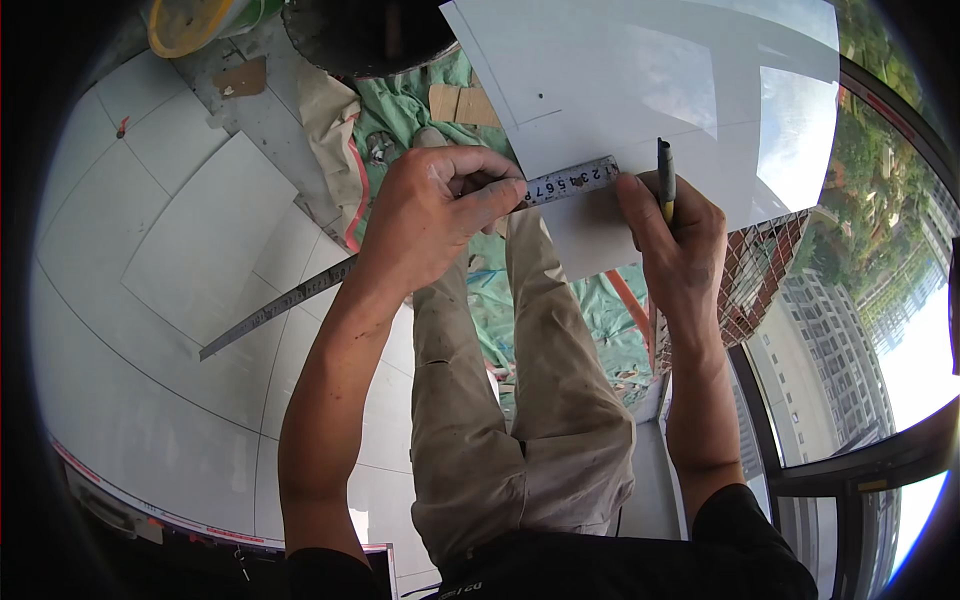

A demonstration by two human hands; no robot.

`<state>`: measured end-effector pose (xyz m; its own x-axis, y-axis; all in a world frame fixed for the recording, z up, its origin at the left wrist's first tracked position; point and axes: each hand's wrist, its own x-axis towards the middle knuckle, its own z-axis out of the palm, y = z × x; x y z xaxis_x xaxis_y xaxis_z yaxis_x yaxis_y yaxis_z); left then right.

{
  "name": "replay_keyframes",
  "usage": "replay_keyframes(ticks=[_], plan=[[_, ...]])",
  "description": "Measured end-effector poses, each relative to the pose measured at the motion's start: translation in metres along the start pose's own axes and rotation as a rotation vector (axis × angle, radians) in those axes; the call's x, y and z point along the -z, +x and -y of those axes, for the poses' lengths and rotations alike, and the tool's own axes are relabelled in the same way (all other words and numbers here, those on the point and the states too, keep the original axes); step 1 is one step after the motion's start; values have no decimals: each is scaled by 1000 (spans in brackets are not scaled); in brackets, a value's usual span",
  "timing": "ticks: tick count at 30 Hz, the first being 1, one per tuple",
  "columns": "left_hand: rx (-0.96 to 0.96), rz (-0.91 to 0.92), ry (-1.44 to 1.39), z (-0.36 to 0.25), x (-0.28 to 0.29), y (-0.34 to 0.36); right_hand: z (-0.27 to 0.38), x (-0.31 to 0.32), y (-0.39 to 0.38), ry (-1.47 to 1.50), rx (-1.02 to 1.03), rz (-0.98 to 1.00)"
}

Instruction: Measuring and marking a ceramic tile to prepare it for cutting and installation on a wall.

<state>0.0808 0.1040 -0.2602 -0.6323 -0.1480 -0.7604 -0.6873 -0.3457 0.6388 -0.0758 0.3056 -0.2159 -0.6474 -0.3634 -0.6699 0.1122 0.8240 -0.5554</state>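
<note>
My left hand pinches a long steel ruler between thumb and fingers. Its numbered end lies across the near left part of a glossy white tile, while its other stretch runs out past my left forearm to the lower left. Thin dark lines and a small dark mark show on the tile face. My right hand is closed around a pen with a dark upper end and a yellow part, held upright. The right thumb rests at the ruler's end; whether it presses on the ruler I cannot tell.
Green sheeting covers the floor around my legs. A large black tub and a yellow-rimmed bucket stand at the far left. Large pale tiles spread over the left side. Windows line the right.
</note>
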Motion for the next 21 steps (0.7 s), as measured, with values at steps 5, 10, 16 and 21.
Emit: replay_keyframes(ticks=[5,10,16,21], plan=[[0,-14,-33,1,-3,0,-5,13,-13,340,209,-101],[-8,-14,-86,7,-2,0,-19,37,-8,95,512,-72],[-4,-16,-141,11,-3,0,-29,23,-6,293,581,-156],[-52,-28,-102,12,-7,3,-31,22,1,253,636,-234]])
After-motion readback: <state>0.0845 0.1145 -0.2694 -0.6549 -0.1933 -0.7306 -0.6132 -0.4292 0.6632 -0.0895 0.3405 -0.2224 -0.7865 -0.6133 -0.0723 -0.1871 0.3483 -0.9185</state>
